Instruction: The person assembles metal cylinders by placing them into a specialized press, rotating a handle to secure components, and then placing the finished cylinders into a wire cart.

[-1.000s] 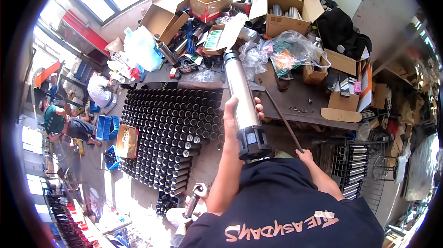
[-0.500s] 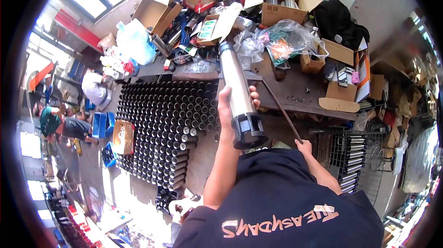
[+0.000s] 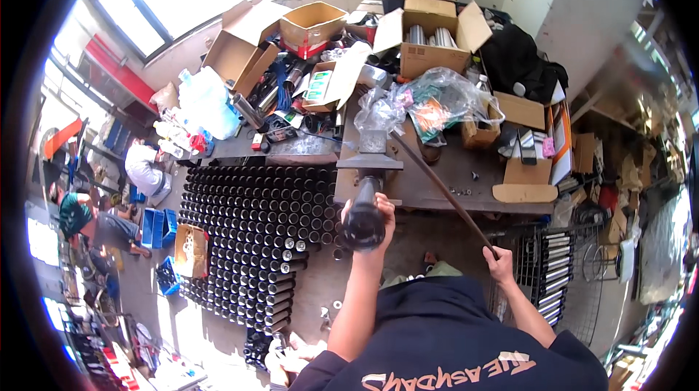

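My left hand (image 3: 385, 218) is wrapped round a cylinder with a black slotted end cap (image 3: 362, 227). That capped end points toward me, so most of the cylinder's silver body is hidden. Its far end lies by the grey metal fixture (image 3: 370, 163) at the table's front edge; whether they touch I cannot tell. My right hand (image 3: 499, 265) is closed on the near end of a long brown metal rod (image 3: 445, 191). The rod slants away to the left across the table, its far end close behind the fixture.
Many upright black-rimmed tubes (image 3: 255, 205) stand in rows on the floor at left. The table (image 3: 451, 172) bears loose bolts, plastic bags (image 3: 444, 100) and open cardboard boxes (image 3: 435, 56). A wire cart (image 3: 557, 267) with silver tubes stands at right. Two people sit at far left.
My left hand has tipped the cylinder from upright, silver side showing, to end-on at the fixture. My right hand has moved slightly right and down in the picture, still holding the rod.
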A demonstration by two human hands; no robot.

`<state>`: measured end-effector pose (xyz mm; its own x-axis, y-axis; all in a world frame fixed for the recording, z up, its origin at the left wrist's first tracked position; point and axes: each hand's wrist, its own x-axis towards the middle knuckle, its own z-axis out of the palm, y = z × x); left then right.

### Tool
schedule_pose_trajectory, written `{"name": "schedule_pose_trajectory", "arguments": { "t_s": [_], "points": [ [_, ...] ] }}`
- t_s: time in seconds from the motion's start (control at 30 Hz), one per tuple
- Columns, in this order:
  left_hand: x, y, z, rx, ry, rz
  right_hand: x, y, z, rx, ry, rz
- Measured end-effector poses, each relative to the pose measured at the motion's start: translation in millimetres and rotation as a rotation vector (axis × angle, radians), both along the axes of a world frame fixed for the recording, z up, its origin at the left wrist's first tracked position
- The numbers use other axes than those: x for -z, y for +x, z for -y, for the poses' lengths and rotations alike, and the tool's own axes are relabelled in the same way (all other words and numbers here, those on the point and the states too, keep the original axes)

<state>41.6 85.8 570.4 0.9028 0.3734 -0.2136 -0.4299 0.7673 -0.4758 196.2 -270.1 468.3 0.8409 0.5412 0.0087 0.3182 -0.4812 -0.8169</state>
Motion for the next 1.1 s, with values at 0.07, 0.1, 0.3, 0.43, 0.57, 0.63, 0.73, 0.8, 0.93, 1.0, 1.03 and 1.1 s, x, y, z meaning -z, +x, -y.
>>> {"name": "schedule_pose_trajectory", "arguments": {
  "t_s": [0.07, 0.1, 0.3, 0.43, 0.57, 0.63, 0.73, 0.8, 0.93, 1.0, 1.03, 1.1],
  "points": [
    [-4, 20, -24, -0.038, 0.040, -0.261, -14, 27, -8, -0.088, 0.031, 0.018],
    [-14, 31, -36, -0.088, 0.084, -0.461, -22, 42, -14, -0.128, 0.046, 0.007],
    [-9, 77, -105, -0.079, 0.193, -0.499, -64, 169, -74, -0.367, 0.016, 0.143],
    [-3, 77, -118, -0.026, 0.158, -0.472, -105, 266, -136, -0.543, -0.116, 0.311],
    [-21, 70, -106, 0.010, 0.135, -0.494, -152, 317, -172, -0.621, -0.054, 0.473],
    [-24, 78, -99, -0.050, 0.183, -0.544, -163, 343, -187, -0.598, -0.101, 0.637],
    [-25, 75, -102, -0.025, 0.136, -0.574, -188, 336, -213, -0.641, -0.241, 0.714],
    [-16, 76, -109, 0.012, 0.128, -0.557, -183, 335, -210, -0.582, -0.309, 0.608],
    [-23, 68, -112, 0.048, 0.033, -0.611, -168, 257, -180, -0.376, -0.148, 0.626],
    [-25, 79, -115, 0.070, -0.070, -0.576, -152, 274, -180, -0.194, -0.206, 0.704],
    [-24, 83, -117, 0.080, -0.128, -0.568, -144, 279, -181, -0.108, -0.234, 0.730],
    [-19, 79, -120, 0.075, -0.201, -0.582, -137, 273, -187, -0.080, -0.245, 0.738]
  ]
}}
